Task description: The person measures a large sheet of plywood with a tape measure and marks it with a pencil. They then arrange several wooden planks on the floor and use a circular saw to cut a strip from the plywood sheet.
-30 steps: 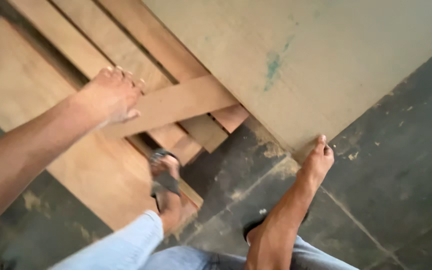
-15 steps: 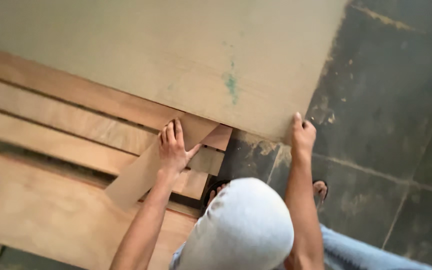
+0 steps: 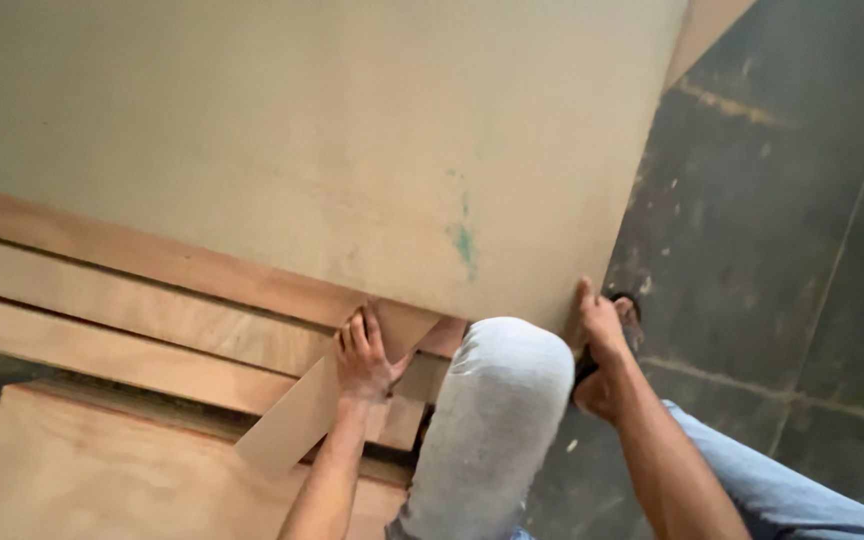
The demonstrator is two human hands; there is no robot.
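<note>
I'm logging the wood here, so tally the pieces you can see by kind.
Large pale sheet: 1
Long brown boards in the stack: 3
Narrow strip under the left hand: 1
Light plywood panel at the bottom: 1
Total: 6

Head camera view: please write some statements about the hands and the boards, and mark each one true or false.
1. The left hand rests on a narrow wooden strip. True.
2. The right hand holds a hammer. False: it grips the edge of the large pale board.
3. The floor is dark. True.
4. The pale board has a red stain. False: the stain is greenish-blue.
5. A knee in light trousers shows between the hands. True.
</note>
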